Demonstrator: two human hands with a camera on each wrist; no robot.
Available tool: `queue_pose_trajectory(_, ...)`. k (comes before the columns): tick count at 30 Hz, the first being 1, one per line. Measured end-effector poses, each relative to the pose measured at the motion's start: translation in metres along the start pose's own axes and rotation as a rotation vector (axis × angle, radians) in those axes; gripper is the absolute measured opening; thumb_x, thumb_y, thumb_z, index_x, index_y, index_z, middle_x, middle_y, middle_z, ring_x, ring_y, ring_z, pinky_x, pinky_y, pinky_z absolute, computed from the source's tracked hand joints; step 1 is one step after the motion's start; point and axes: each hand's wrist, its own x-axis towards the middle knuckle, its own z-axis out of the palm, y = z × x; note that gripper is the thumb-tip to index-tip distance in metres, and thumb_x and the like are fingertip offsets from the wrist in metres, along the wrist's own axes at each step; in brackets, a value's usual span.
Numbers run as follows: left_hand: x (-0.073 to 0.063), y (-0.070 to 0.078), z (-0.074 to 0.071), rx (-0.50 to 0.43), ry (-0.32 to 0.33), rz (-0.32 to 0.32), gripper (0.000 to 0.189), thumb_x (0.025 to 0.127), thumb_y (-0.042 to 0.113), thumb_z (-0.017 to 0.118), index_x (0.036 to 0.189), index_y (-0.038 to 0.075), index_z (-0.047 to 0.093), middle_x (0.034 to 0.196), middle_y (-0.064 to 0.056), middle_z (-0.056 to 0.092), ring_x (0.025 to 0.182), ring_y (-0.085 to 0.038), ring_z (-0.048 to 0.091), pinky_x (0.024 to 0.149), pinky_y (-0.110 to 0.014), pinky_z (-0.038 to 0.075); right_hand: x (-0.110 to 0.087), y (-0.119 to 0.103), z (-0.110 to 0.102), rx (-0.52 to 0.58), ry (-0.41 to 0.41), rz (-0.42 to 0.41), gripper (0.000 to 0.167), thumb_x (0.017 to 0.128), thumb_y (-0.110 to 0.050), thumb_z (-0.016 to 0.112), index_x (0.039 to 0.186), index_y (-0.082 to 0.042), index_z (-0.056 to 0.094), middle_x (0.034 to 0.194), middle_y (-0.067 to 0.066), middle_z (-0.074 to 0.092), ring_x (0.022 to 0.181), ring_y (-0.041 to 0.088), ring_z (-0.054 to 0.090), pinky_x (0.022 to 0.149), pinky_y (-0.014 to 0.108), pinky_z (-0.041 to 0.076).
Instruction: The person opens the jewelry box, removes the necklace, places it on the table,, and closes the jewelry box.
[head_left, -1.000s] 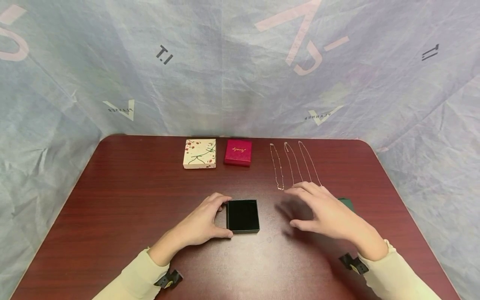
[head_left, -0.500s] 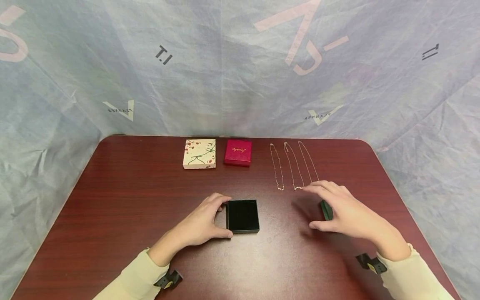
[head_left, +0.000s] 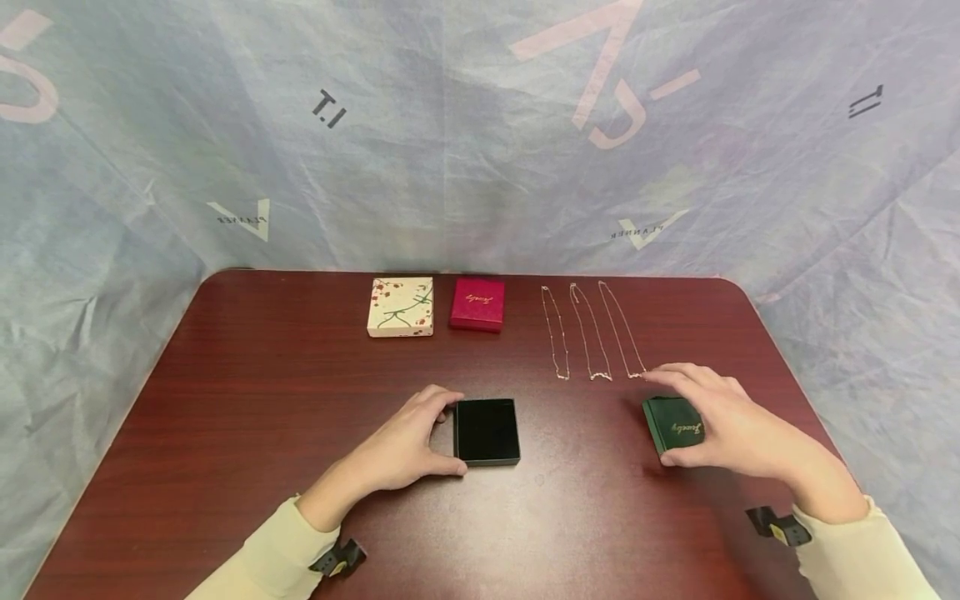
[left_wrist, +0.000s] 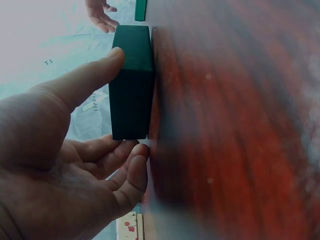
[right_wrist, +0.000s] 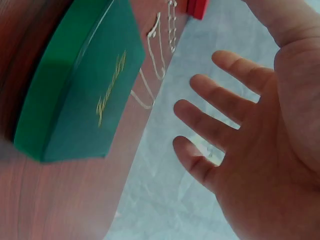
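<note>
A small square jewelry box base [head_left: 486, 432], dark green outside and black inside, lies face up in the middle of the table. My left hand [head_left: 397, 446] holds it by its left side, thumb at the near edge and fingers at the far one; the left wrist view shows the thumb against the box's wall [left_wrist: 131, 100]. To the right is a green box lid [head_left: 670, 425] with gold lettering, partly hidden by my right hand [head_left: 738, 425]. That hand hovers over the lid with spread fingers; in the right wrist view, they stand apart from it.
Three thin chain necklaces [head_left: 590, 333] lie side by side beyond the lid. At the back of the table [head_left: 247, 400] sit a white flowered box [head_left: 401, 308] and a red jewelry box [head_left: 477, 305]. A grey printed cloth [head_left: 450, 167] hangs behind.
My right hand has moved rightward, past the necklace ends to above the green lid, uncovering more of the lid and the chains. The left hand and the open box base have stayed put.
</note>
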Motion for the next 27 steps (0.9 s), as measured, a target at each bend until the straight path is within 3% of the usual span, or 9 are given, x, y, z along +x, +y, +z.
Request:
queue_pose_trajectory(6,0.000,0.001,-0.001,-0.003,-0.002,-0.009,0.088,0.076,0.028,0.097,0.148,0.002,0.054,0.131,-0.001,0.058,0.116,-0.019,0.058,0.100,-0.039,0.051,-0.009,0.013,-0.003,0.019,-0.056,0.060,0.106,0.070,-0.047,0.099,0.157,-0.020,0.046,0.152,0.003,0.048,0.136,0.027,0.045,0.096,0.059,0.033)
queue_pose_trajectory(13,0.000,0.001,-0.002,-0.003,-0.001,-0.010,0.087,0.076,0.027,0.098,0.148,0.003,0.055,0.130,-0.001,0.058,0.115,-0.021,0.059,0.099,-0.040,0.051,-0.017,0.027,-0.002,0.038,-0.101,0.111,0.111,0.064,-0.043,0.102,0.155,-0.012,0.047,0.149,0.010,0.048,0.133,0.039,0.046,0.097,0.068,0.038)
queue_pose_trajectory(27,0.000,0.000,0.000,-0.006,-0.002,0.002,0.086,0.076,0.027,0.097,0.147,0.002,0.055,0.130,-0.002,0.058,0.114,-0.022,0.059,0.099,-0.039,0.051,-0.024,0.042,0.010,-0.002,-0.089,0.069,0.109,0.059,-0.034,0.105,0.150,-0.011,0.050,0.140,0.009,0.052,0.123,0.031,0.046,0.091,0.047,0.047)
